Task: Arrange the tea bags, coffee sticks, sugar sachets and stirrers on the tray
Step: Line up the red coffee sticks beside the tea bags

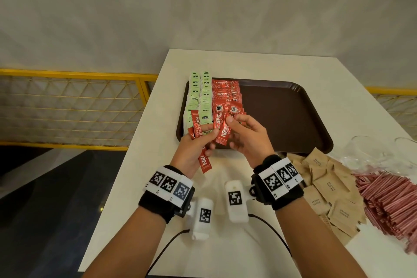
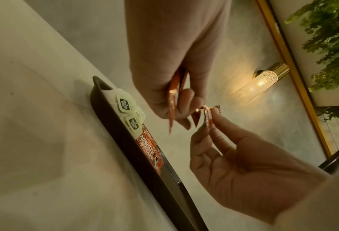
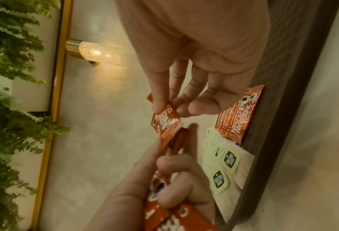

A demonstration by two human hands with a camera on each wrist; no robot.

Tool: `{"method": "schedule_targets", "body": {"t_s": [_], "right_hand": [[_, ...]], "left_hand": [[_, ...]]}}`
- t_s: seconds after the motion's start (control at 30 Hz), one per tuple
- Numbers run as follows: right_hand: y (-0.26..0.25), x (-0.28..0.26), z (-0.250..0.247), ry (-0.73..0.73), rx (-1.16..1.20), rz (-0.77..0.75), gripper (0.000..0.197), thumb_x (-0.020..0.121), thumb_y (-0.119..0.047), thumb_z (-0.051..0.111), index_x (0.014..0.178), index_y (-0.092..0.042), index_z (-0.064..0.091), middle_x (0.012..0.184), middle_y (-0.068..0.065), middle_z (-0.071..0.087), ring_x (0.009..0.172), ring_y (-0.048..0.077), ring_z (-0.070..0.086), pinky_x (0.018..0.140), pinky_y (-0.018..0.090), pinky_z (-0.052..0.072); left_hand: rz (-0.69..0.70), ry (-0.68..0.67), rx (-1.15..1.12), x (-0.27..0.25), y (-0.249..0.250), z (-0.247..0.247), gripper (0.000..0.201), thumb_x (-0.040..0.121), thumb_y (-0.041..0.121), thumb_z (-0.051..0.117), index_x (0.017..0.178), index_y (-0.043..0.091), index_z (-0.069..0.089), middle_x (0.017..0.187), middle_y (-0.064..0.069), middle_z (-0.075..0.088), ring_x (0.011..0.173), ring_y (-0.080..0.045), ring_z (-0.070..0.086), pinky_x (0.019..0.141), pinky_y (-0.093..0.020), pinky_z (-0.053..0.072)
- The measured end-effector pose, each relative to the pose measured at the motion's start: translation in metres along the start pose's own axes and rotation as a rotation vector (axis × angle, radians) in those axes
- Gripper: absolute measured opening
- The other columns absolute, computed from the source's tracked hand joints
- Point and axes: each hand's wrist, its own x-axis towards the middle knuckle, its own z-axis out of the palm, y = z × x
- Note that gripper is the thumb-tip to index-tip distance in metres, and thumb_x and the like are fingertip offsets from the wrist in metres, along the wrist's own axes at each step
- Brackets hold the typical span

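— what's on the tray (image 1: 282, 115) from the left?
— tea bags (image 1: 198, 97) in two rows along its left edge, then a row of red coffee sticks (image 1: 225, 92) just beside them.
— and the hands?
— both over the tray's near left corner. left hand (image 1: 191, 149) grips a fan of loose coffee sticks (image 1: 196, 126); right hand (image 1: 246, 135) pinches one stick (image 1: 223, 130) from it.
— further right?
— brown sugar sachets (image 1: 325, 178) off the tray's near right corner, then red stirrers (image 1: 388, 196) beside them, all on the table (image 1: 140, 165).
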Motion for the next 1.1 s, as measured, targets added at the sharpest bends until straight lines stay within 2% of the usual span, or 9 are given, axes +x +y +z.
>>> {"method": "schedule_targets", "body": {"t_s": [0.1,0.2,0.37,0.5,0.67,0.77,0.87,0.97,1.1], "right_hand": [[0.000,0.001,0.000,0.001,-0.037,-0.017,0.012,0.082,-0.018,0.070,0.090,-0.016,0.061,0.083,0.007,0.060,0.064,0.012,0.056,0.050,0.021,0.046],[-0.001,0.002,-0.001,-0.020,-0.052,-0.002,0.013,0.082,-0.017,0.070,0.091,-0.014,0.062,0.082,0.008,0.060,0.062,0.011,0.056,0.048,0.020,0.047],[-0.001,0.004,-0.005,-0.075,-0.052,0.037,0.013,0.083,-0.017,0.069,0.086,-0.014,0.056,0.086,0.013,0.062,0.061,0.013,0.060,0.050,0.022,0.052],[-0.002,0.005,-0.007,-0.076,0.010,0.048,0.015,0.085,-0.014,0.067,0.079,-0.014,0.053,0.084,0.013,0.064,0.062,0.014,0.063,0.054,0.023,0.055],[-0.005,0.006,-0.010,-0.106,-0.046,0.071,0.019,0.084,-0.012,0.067,0.093,-0.014,0.051,0.098,0.015,0.066,0.072,0.017,0.068,0.058,0.026,0.057],[-0.010,0.009,-0.018,-0.092,-0.331,-0.064,0.055,0.080,-0.015,0.072,0.124,-0.024,0.041,0.121,0.006,0.055,0.103,0.016,0.062,0.076,0.034,0.057],[-0.029,0.015,-0.024,-0.248,-0.847,-0.386,0.064,0.079,-0.023,0.073,0.135,-0.029,0.041,0.130,-0.009,0.043,0.123,0.011,0.043,0.102,0.032,0.040],[-0.048,0.020,-0.018,-0.500,-1.313,-0.471,0.044,0.082,-0.026,0.069,0.124,-0.021,0.059,0.122,-0.006,0.057,0.111,0.007,0.050,0.098,0.027,0.040],[-0.058,0.022,-0.005,-0.557,-1.703,-0.348,0.034,0.084,-0.034,0.066,0.117,-0.025,0.063,0.108,-0.007,0.065,0.099,0.014,0.058,0.086,0.031,0.047]], "left_hand": [[0.035,-0.047,0.038,-0.001,0.005,-0.002,0.032,0.084,0.009,0.065,0.115,0.006,0.062,0.079,-0.003,0.061,0.053,-0.005,0.049,0.043,-0.013,0.038],[0.060,-0.062,0.116,-0.001,0.007,-0.004,0.036,0.081,0.001,0.066,0.116,0.007,0.062,0.079,-0.002,0.062,0.053,-0.003,0.049,0.045,-0.013,0.039],[0.084,-0.044,0.252,0.002,0.010,-0.009,0.039,0.081,0.003,0.068,0.119,0.009,0.063,0.084,-0.001,0.065,0.058,-0.004,0.050,0.047,-0.013,0.040],[0.103,-0.061,0.248,0.000,0.010,-0.009,0.034,0.080,0.004,0.069,0.113,0.013,0.065,0.084,0.000,0.066,0.057,-0.003,0.051,0.048,-0.014,0.040],[0.104,-0.059,0.296,-0.002,0.011,-0.009,0.030,0.079,0.001,0.069,0.105,0.016,0.066,0.090,-0.003,0.067,0.056,-0.004,0.051,0.051,-0.015,0.042],[0.067,-0.043,0.380,0.000,0.017,-0.013,0.031,0.078,0.002,0.071,0.108,0.012,0.068,0.099,-0.008,0.067,0.060,-0.008,0.052,0.052,-0.016,0.042],[0.021,-0.086,0.509,0.004,0.028,-0.018,0.033,0.077,0.003,0.072,0.109,0.011,0.067,0.106,-0.010,0.066,0.068,-0.013,0.055,0.051,-0.015,0.043],[0.013,-0.172,0.647,0.007,0.040,-0.015,0.030,0.078,0.001,0.071,0.105,0.013,0.068,0.104,-0.005,0.066,0.069,-0.010,0.055,0.054,-0.015,0.044],[0.039,-0.244,0.742,0.009,0.048,-0.009,0.026,0.080,0.003,0.069,0.101,0.017,0.069,0.101,0.009,0.063,0.077,-0.006,0.059,0.060,-0.014,0.049]]}}
